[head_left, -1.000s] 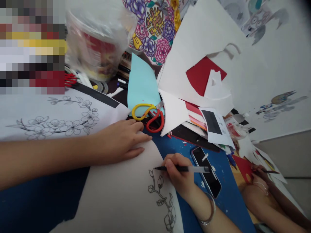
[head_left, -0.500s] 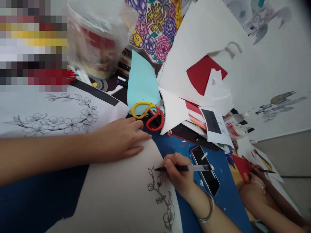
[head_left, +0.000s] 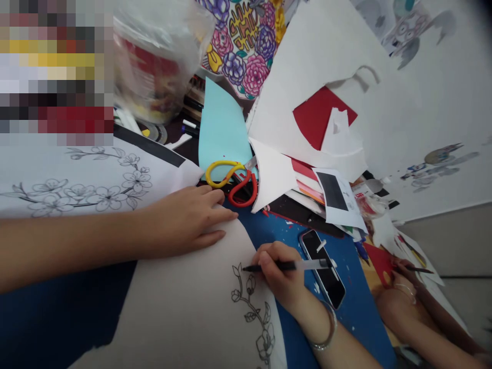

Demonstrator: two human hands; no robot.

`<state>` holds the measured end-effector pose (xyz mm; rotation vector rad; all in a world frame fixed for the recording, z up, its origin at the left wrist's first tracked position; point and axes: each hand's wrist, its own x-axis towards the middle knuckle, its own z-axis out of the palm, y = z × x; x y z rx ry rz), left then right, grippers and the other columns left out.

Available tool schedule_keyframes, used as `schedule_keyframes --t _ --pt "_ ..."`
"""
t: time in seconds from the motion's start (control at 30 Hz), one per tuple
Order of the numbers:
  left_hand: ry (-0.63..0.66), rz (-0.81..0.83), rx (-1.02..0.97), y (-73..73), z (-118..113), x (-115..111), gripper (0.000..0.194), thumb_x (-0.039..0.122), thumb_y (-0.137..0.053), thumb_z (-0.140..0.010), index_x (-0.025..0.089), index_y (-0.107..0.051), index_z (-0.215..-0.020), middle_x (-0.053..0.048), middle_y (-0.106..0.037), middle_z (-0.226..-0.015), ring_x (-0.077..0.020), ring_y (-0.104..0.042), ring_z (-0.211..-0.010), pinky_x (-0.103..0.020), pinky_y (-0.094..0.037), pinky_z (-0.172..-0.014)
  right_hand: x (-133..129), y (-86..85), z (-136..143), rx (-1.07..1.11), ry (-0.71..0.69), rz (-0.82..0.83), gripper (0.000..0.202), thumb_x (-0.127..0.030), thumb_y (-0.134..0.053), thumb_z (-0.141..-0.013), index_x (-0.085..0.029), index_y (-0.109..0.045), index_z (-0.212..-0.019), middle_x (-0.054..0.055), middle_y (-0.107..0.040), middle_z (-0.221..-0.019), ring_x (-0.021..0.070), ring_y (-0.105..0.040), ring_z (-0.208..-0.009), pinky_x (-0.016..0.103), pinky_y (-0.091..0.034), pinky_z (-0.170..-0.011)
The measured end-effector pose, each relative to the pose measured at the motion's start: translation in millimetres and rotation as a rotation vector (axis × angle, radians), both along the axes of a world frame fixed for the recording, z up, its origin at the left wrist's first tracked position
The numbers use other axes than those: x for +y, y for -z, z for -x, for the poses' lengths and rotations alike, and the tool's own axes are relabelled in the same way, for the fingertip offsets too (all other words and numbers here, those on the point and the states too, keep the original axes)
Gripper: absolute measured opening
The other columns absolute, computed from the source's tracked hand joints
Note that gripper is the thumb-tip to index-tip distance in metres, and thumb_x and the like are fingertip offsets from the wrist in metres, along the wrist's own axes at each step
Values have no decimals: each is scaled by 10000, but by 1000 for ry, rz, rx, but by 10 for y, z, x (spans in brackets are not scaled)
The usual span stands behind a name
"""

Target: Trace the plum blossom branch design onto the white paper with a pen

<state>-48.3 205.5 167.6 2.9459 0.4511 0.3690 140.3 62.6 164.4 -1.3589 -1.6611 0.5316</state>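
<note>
My right hand [head_left: 280, 271] grips a black pen [head_left: 286, 265] with a clear barrel. Its tip meets the paper beside a leaf at the upper end of a drawn flower branch [head_left: 251, 307]. Flat on the upper edge of the large white paper [head_left: 184, 302] lies my left hand [head_left: 192, 218], fingers apart. Past it, at the left, a printed sheet [head_left: 88, 177] shows a wreath of blossoms, part of it under my left forearm. Yellow and red handled scissors [head_left: 243, 188] rest just beyond my left fingertips, their blades mostly covered by white card.
A phone [head_left: 323, 269] with paper scraps lies right of my right hand on the blue table [head_left: 353, 292]. Light blue paper [head_left: 223, 128], red paper [head_left: 323, 115] and a wrapped tub [head_left: 154, 66] stand behind. Another person's arm [head_left: 426, 318] is at the far right.
The whole view has shifted slightly, so things appear a little further left. Both hands keep nearly the same place on the paper, and the pen stays in my right hand.
</note>
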Motion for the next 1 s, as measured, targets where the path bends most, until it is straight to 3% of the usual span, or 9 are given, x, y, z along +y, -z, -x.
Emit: schedule_keyframes --t 0.33,0.7,1.0 --pt "-5 1 15 -35 -13 13 354 391 -389 -896 279 -587 -1167 -98 -548 -983 -249 -521 -822 -413 -422 -738 3 -37 10 -75 -21 -78 350 -177 -473 -836 -226 -352 -512 -37 -433 -442 109 -432 -409 231 -378 -400" --pt "-8 20 15 -30 -4 7 348 391 -403 -892 280 -588 -1165 -104 -545 -997 -271 -529 -844 -439 -431 -755 9 -43 3 -102 -60 -74 356 -152 -460 -829 -230 -297 -523 -38 -414 -441 100 -397 -397 228 -346 -394" --pt "-8 30 7 -24 -16 8 355 399 -397 -894 280 -586 -1170 -106 -550 -1004 -269 -527 -858 -437 -432 -761 10 -31 13 -88 -26 -99 336 -131 -466 -810 -224 -324 -521 -36 -431 -450 105 -426 -410 228 -355 -407"
